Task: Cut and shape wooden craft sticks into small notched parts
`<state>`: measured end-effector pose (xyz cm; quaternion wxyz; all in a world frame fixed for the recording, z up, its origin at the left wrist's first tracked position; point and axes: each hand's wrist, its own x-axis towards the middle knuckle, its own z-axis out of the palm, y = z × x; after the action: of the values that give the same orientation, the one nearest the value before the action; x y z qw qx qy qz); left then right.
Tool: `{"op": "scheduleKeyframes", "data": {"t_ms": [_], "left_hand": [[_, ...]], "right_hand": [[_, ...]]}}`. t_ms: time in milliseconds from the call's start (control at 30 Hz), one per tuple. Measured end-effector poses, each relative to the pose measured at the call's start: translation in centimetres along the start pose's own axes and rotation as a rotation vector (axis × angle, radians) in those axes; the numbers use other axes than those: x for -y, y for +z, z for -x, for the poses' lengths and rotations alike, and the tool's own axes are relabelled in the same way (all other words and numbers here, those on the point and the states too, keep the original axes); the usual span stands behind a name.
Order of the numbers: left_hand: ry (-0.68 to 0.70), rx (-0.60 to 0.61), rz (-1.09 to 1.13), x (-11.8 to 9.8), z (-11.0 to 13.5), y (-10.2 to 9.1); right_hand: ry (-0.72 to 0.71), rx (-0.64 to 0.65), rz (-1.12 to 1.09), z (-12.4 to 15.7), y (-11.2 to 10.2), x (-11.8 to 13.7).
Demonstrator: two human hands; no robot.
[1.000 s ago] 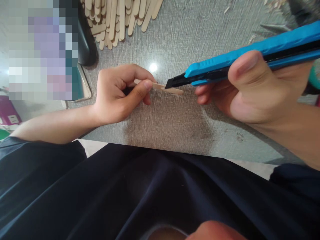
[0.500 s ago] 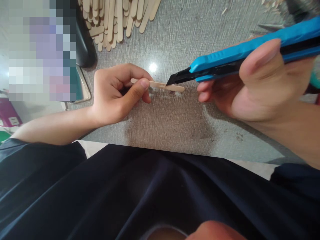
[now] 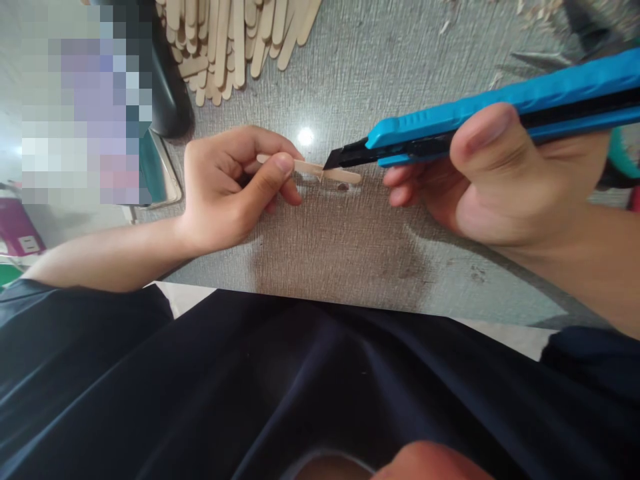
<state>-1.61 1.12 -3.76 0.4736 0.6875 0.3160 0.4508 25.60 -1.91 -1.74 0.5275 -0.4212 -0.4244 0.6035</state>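
Note:
My left hand [image 3: 227, 190] pinches one end of a thin wooden craft stick [image 3: 340, 175] between thumb and fingers, holding it level just above the grey textured tabletop [image 3: 350, 247]. My right hand [image 3: 495, 180] is wrapped round a blue utility knife [image 3: 500, 110]. The knife's black tip rests on the stick near its middle, where a small notch shows. The stick's free end points right, under the knife.
A pile of several more wooden sticks [image 3: 235, 37] lies at the table's far edge. A dark object [image 3: 170, 93] and a metal-framed thing [image 3: 163, 170] sit left of my left hand. Wood shavings [image 3: 540, 13] litter the far right corner. My dark clothing [image 3: 320, 387] fills the foreground.
The knife tip lifted slightly off the stick half a second ago and has come back down onto it, a little further left. My left hand keeps its hold and has barely moved.

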Motion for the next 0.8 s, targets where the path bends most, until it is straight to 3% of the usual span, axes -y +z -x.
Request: {"op": "scheduleKeyframes", "data": {"t_ms": [33, 133, 333, 467, 567, 633, 800], "left_hand": [[-0.111, -0.02, -0.068, -0.4, 0.1, 0.2], [-0.172, -0.077, -0.096, -1.1, 0.5, 0.8], [-0.072, -0.033, 0.018, -0.1, 0.2, 0.3], [-0.069, -0.065, 0.016, -0.1, -0.3, -0.1], [-0.031, -0.048, 0.006, -0.7, -0.1, 0.3], [-0.101, -0.058, -0.032, -1.1, 0.2, 0.7], [-0.164, -0.081, -0.052, -0.6, 0.5, 0.8]], "right_hand": [[0.013, 0.01, 0.012, 0.0, 0.0, 0.1], [0.029, 0.031, 0.0, 0.0, 0.0, 0.3], [0.066, 0.044, 0.049, 0.0, -0.7, 0.8], [0.025, 0.223, 0.117, 0.0, -0.5, 1.1], [0.012, 0.087, 0.052, 0.1, -0.1, 0.8], [0.01, -0.021, -0.026, 0.0, 0.0, 0.3], [-0.047, 0.004, -0.014, -0.2, -0.6, -0.4]]}}
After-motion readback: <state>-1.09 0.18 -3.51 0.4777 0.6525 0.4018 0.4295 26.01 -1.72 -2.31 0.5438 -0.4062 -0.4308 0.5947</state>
